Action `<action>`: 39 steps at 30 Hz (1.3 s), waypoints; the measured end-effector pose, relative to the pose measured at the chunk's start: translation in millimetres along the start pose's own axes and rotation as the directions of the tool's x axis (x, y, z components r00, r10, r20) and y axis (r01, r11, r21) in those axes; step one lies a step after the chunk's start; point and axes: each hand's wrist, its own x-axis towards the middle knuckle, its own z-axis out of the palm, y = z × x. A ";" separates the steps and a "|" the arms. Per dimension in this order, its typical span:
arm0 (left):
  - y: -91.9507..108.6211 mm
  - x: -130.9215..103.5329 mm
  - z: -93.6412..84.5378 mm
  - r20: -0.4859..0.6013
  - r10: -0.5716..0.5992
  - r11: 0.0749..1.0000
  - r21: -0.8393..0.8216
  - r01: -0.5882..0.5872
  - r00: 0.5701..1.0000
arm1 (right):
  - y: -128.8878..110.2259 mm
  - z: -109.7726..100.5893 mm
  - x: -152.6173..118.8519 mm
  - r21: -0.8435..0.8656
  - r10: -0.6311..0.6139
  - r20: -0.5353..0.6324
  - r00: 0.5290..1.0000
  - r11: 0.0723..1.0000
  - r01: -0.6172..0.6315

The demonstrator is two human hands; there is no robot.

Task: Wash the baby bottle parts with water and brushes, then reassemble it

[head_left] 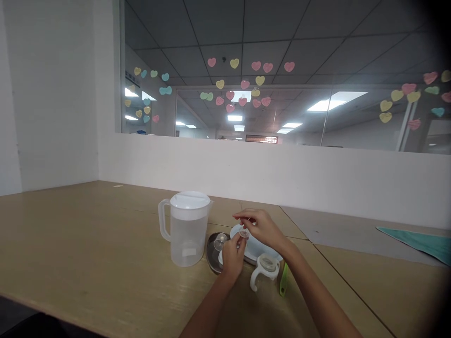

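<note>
My left hand (232, 257) is closed, with thumb and fingers pinching a small round clear piece (244, 232). Just above that piece is my right hand (260, 226), its fingers bent together and pointing left. A thin wire-like strand (241, 205) shows beyond the right fingertips; whether the fingers grip it I cannot tell. Beneath the hands lie a dark tray (212, 264) with a clear round cup-like piece (221, 241) in it, and a pale plate or tray (262, 249). Near my right forearm stands a clear pot with a white handle (259, 272).
A translucent white-lidded pitcher (189, 239) stands left of my hands. Right of the pot lies a green-handled utensil (283, 280). A teal cloth (419, 243) lies at far right on the wooden table (105, 249). Behind are a white wall and a window with heart-shaped notes.
</note>
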 end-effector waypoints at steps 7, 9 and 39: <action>-0.9 -0.2 0.4 0.006 0.011 0.999 -0.039 -0.010 1.000 | -8.0 -8.8 -3.5 0.015 -0.121 -0.294 0.948 0.991 0.131; 0.8 -0.5 -0.4 0.006 0.019 0.999 -0.041 -0.018 1.000 | -7.8 -9.4 -3.6 -0.004 -0.157 -0.357 0.921 0.986 0.166; 4.5 -2.5 -1.8 -0.018 0.057 0.998 -0.028 -0.058 0.998 | 5.6 -9.4 -1.0 -0.362 0.130 0.106 0.986 0.928 -0.084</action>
